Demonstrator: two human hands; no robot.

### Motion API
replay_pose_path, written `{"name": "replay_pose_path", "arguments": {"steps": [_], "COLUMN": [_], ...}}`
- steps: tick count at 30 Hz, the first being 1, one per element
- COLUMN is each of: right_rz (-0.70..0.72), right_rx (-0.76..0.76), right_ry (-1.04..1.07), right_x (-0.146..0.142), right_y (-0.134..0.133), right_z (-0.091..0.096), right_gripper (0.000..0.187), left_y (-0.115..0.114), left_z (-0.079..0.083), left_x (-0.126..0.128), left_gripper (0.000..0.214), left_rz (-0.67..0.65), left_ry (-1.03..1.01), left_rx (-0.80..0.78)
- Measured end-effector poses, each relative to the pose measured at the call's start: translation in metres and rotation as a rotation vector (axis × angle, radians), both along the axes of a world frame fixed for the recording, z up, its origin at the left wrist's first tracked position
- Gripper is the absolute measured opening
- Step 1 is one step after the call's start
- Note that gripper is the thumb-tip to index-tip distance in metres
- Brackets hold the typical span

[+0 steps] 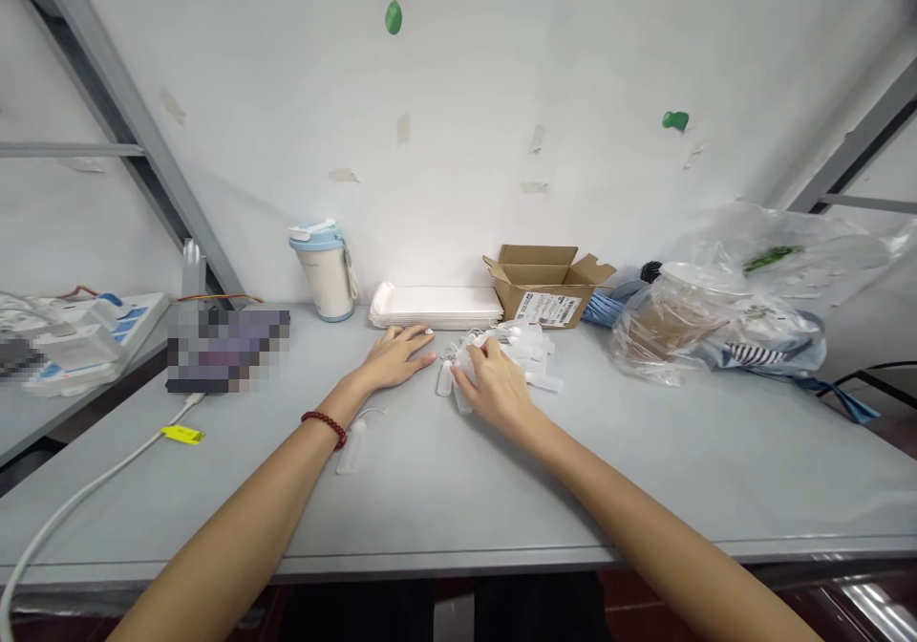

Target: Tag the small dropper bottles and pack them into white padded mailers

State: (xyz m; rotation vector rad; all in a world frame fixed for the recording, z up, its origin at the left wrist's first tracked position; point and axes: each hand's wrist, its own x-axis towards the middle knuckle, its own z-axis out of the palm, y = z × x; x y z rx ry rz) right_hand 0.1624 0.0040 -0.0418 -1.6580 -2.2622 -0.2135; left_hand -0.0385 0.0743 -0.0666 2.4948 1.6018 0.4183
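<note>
My left hand (395, 357) lies flat on the grey table (430, 489), fingers stretched out, holding nothing. A red bead bracelet (326, 424) circles that wrist. My right hand (491, 382) rests with curled fingers on a heap of small clear plastic bags (526, 348) in the middle of the table; whether it grips one is hard to tell. One small clear bag (445, 378) lies between the two hands. Another small clear bag (351, 446) lies alone beside my left forearm.
A stack of white trays (436, 307) and an open cardboard box (548, 287) stand at the back against the wall, beside a blue-lidded cup (326, 272). Crumpled plastic bags with containers (723, 303) fill the right. A white cable (93, 489) with a yellow tag runs at the left.
</note>
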Motion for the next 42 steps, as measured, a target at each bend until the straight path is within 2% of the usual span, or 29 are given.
{"name": "replay_pose_path", "arguments": {"steps": [3,7,11,19,22,29,31,33,37,40,42], "right_rz": [0.026,0.158,0.251,0.306,0.318,0.284,0.275,0.269,0.286,0.404,0.524], "right_rx": [0.062,0.117,0.121,0.04,0.03,0.056,0.058,0.056,0.051,-0.032,-0.182], "right_ry": [0.035,0.11,0.159,0.248,0.261,0.335,0.345,0.353,0.38,0.428,0.472], "right_x": [-0.002,-0.007,-0.009,-0.009,-0.009,-0.007,-0.006,-0.005,-0.004,-0.01,-0.02], "right_y": [-0.002,-0.006,-0.01,-0.013,-0.013,-0.011,-0.009,-0.008,-0.01,-0.022,-0.034], "right_z": [-0.001,-0.003,-0.006,-0.007,-0.006,-0.004,-0.003,-0.004,-0.004,-0.001,0.002], "right_gripper": [0.036,0.044,0.043,0.04,0.039,0.036,0.036,0.035,0.033,0.028,0.026], "left_y": [0.0,0.001,0.002,-0.001,-0.002,-0.005,-0.005,-0.005,-0.005,-0.004,-0.004], "left_z": [-0.001,0.0,0.003,0.005,0.005,0.009,0.011,0.012,0.014,0.014,0.015], "left_x": [0.0,0.0,-0.001,-0.003,-0.001,0.005,0.006,0.007,0.003,-0.004,-0.009], "left_gripper": [0.06,0.061,0.059,0.043,0.045,0.036,0.034,0.032,0.026,0.018,0.016], "left_rz": [-0.01,-0.031,-0.06,-0.073,-0.081,-0.271,-0.289,-0.248,-0.056,0.066,0.112], "left_ry": [-0.04,-0.126,-0.142,-0.139,-0.141,-0.18,-0.226,-0.272,-0.347,-0.422,-0.46], "left_rx": [0.016,0.018,0.038,0.084,0.086,-0.017,-0.039,-0.057,-0.047,-0.057,-0.06]}}
